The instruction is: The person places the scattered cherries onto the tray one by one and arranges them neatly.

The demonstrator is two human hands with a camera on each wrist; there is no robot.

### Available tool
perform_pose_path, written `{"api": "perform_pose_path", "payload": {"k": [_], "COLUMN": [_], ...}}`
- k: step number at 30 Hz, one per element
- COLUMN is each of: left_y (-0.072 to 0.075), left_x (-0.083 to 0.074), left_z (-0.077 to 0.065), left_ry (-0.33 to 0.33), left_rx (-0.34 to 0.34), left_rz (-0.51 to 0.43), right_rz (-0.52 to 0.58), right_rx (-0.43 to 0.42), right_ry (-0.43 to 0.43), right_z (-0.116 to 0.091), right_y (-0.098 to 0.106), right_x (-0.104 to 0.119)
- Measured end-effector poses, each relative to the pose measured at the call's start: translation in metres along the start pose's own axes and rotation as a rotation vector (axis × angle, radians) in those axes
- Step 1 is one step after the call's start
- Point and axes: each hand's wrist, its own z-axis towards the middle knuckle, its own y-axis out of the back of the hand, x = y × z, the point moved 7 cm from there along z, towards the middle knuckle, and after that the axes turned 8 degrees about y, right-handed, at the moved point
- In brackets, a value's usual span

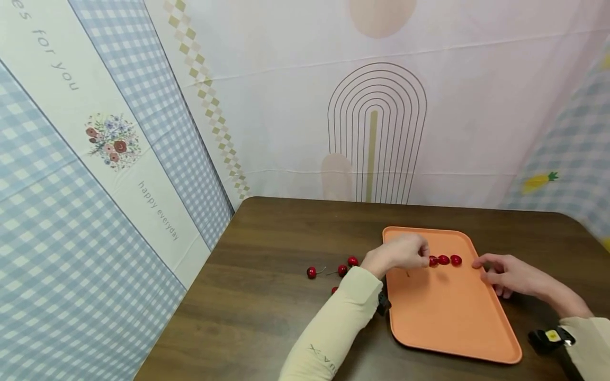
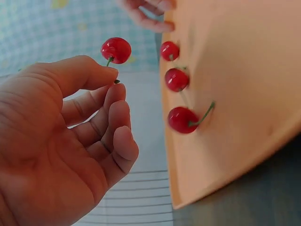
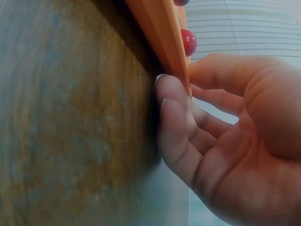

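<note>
My left hand [image 1: 404, 251] is over the far part of an orange tray [image 1: 443, 312]. In the left wrist view it pinches a red cherry [image 2: 116, 50] by its green stem between thumb and finger; from the head the hand hides this cherry. Three more cherries lie in a row on the tray, the nearest to the left hand being a cherry [image 2: 183, 120] with its stem sticking out. My right hand [image 1: 512, 274] grips the tray's right rim, with fingers against its outer wall in the right wrist view.
Several loose cherries [image 1: 311, 272] with stems lie on the dark wooden table [image 1: 248, 317], left of the tray; the left sleeve [image 1: 335, 325] partly covers one. A printed cloth [image 1: 281, 106] hangs behind the table, and a blue checked cloth [image 1: 95, 233] hangs at left.
</note>
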Motion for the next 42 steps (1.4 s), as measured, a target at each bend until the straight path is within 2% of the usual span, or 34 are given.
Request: {"api": "perform_pose_path", "payload": {"k": [4, 8, 12, 16, 22, 29, 37, 42], "left_y": [-0.012, -0.027, -0.038, -0.046, -0.055, -0.059, -0.063, -0.063], "left_x": [-0.006, -0.008, -0.012, -0.019, -0.025, -0.027, -0.03, -0.03], "left_z": [0.008, 0.018, 0.026, 0.033, 0.036, 0.034, 0.033, 0.036], "left_ry": [-0.001, 0.045, 0.086, 0.1, 0.153, 0.239, 0.246, 0.181], "left_rx": [0.04, 0.09, 0.102, 0.12, 0.141, 0.143, 0.167, 0.146], "left_rz": [-0.002, 0.008, 0.07, 0.134, 0.213, 0.245, 0.244, 0.252], "right_rz": [-0.008, -0.007, -0.014, -0.024, -0.007, -0.028, -0.034, -0.028], "right_rx": [-0.003, 0.0, -0.003, -0.016, -0.011, -0.024, -0.028, -0.034], "right_ry": [0.001, 0.002, 0.006, -0.001, -0.01, -0.005, 0.003, 0.002], "right_z": [0.0, 0.0, 0.001, 0.001, 0.0, 0.0, 0.001, 0.001], "right_y": [0.001, 0.001, 0.0, 0.0, -0.001, 0.0, 0.0, 0.0], "right_x": [0.001, 0.002, 0.003, 0.003, 0.003, 0.002, 0.001, 0.002]}}
